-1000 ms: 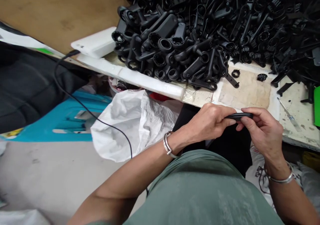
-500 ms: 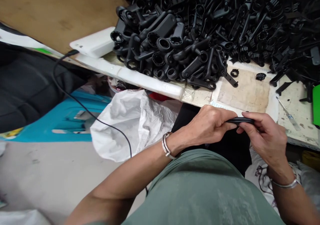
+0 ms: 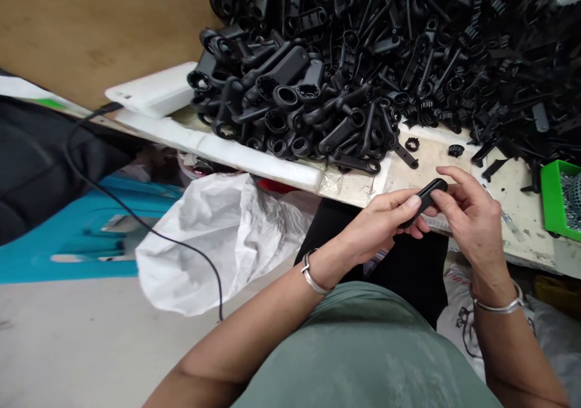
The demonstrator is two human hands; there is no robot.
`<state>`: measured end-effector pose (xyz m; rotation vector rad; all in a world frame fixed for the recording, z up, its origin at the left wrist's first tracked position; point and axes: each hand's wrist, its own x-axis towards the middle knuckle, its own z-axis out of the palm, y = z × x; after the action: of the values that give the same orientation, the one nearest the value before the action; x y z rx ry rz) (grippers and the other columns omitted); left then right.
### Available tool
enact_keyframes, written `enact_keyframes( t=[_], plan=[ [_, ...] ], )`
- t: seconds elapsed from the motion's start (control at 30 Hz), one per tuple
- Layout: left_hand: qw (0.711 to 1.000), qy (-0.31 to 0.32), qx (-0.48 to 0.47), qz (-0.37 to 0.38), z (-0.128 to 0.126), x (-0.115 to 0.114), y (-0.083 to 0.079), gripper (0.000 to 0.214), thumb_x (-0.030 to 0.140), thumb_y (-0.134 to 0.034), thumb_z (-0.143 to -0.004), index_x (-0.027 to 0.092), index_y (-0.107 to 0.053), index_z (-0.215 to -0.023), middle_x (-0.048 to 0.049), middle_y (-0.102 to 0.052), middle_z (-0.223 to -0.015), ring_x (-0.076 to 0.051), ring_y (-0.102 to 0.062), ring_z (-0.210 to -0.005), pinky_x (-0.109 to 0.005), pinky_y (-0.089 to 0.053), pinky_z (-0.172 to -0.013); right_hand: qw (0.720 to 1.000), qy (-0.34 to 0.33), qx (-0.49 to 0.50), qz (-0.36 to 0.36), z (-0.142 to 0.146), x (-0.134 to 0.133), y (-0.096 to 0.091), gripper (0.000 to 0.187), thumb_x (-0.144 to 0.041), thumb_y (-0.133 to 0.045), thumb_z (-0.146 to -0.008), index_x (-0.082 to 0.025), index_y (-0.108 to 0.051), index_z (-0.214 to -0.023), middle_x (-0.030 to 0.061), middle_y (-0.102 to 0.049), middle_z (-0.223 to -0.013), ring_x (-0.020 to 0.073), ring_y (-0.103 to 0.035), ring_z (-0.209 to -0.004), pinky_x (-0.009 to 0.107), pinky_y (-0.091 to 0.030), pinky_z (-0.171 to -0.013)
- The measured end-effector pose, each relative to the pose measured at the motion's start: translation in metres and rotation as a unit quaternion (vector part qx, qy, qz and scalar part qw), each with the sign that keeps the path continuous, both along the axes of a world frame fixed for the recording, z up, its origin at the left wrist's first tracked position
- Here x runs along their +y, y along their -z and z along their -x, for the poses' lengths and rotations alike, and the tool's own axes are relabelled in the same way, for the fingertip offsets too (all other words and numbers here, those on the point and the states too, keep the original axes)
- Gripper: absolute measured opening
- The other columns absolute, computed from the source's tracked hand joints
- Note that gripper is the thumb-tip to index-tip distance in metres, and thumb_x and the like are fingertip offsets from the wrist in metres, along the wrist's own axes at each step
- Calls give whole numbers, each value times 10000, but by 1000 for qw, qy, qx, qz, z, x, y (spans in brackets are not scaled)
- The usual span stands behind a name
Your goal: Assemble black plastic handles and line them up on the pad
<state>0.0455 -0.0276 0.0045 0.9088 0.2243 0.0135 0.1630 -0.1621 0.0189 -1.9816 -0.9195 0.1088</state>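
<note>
Black plastic handle (image 3: 424, 197) pinched between left hand (image 3: 384, 223) and right hand (image 3: 469, 217), fingers closed on it, long axis tilted, rounded end raised toward upper right, held just before table edge (image 3: 358, 187), parts pile (image 3: 363, 63) behind.

A green bin (image 3: 561, 208) runs off the right edge; the black handle (image 3: 424, 197) is half hidden by both hands' fingers (image 3: 411, 203).
</note>
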Motion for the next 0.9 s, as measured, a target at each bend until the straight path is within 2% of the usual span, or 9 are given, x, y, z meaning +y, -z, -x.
enact_keyframes(
  t=[0.1, 0.2, 0.4, 0.53, 0.63, 0.73, 0.9],
  plan=[
    [993, -16, -8, 118, -3, -5, 4, 326, 411, -699, -869, 149, -725, -1061, -74, -716, -886, -142, -649, -787, -283, -527, -758, 996, 34, -77, 2, 2, 1, 0, 304, -356, -665, -920, -277, -680, -1213, 4, -710, -902, 173, -676, -724, 331, -591, -735],
    [985, -42, 5, 169, -7, -9, 8, 273, 261, -730, -827, 183, -740, -1088, -72, -742, -995, -138, -667, -832, -289, -530, -808, 991, 58, -120, -2, 8, 3, 0, 290, -352, -661, -930, -267, -691, -1206, 16, -690, -896, 181, -664, -706, 358, -585, -743],
    [984, -126, 6, 125, -10, -15, 12, 400, 163, -811, -718, 230, -753, -1108, -68, -716, -1263, -211, -654, -1137, -304, -530, -892, 995, 73, -53, -33, 24, 11, -2, 326, -323, -701, -895, -243, -702, -1211, 40, -716, -955, 199, -678, -803, 363, -606, -747],
    [983, -103, -6, 149, -9, -13, 14, 352, 232, -789, -773, 228, -755, -1124, -72, -749, -1182, -191, -690, -1023, -319, -548, -873, 993, 70, 39, -92, 23, 15, -2, 289, -275, -716, -870, -254, -731, -1158, 4, -708, -881, 166, -676, -740, 336, -635, -704],
    [980, -89, -16, 175, -8, -9, 17, 314, 258, -747, -827, 212, -750, -1137, -79, -758, -1141, -163, -701, -946, -328, -554, -897, 987, 71, 71, -129, 17, 13, 0, 279, -256, -757, -840, -250, -750, -1119, -1, -712, -872, 156, -686, -734, 312, -639, -679],
    [979, -81, -18, 188, -7, -6, 19, 298, 237, -716, -852, 192, -745, -1145, -99, -754, -1148, -180, -703, -991, -342, -553, -923, 982, 48, 103, -154, 11, 10, 3, 275, -286, -781, -838, -245, -747, -1108, 1, -715, -854, 152, -684, -697, 301, -636, -630],
    [979, -67, -16, 192, -7, -6, 20, 310, 237, -709, -861, 188, -736, -1166, -114, -736, -1204, -195, -700, -1031, -340, -537, -949, 981, 36, 116, -149, 9, 8, 5, 256, -297, -782, -847, -237, -736, -1092, 10, -729, -840, 164, -700, -693, 304, -639, -618]
  ],
)
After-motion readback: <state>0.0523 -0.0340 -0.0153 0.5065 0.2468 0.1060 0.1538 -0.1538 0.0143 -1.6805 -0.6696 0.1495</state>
